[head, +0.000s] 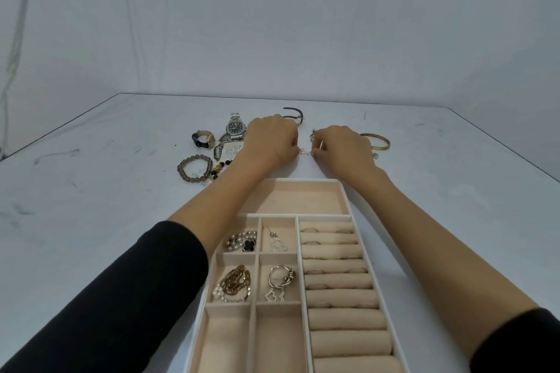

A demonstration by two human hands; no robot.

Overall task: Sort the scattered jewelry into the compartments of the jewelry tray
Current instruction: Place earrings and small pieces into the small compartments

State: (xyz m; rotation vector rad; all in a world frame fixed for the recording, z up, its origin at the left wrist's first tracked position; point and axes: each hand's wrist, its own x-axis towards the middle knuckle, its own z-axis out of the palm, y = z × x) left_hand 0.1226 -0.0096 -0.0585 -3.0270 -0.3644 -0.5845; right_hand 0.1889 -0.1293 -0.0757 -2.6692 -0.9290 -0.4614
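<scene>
The beige jewelry tray (348, 191) lies in front of me on the white table. Its small left compartments hold a pearl bracelet with a black clover (242, 242), a silver pendant (277, 242), gold chains (235, 281) and silver rings (280, 277). Rings sit in the roll slots (333, 251) on the right. Beyond the tray, my left hand (271, 139) and my right hand (339, 145) both pinch a small silver piece (305, 152) between their fingertips, just above the table.
Loose jewelry lies past the tray: a silver watch (235, 127), a dark-strap watch (202, 139), a grey bead bracelet (194, 168), a gold bangle (377, 142), a dark band (294, 112). The tray's wide far compartment (303, 200) holds nothing.
</scene>
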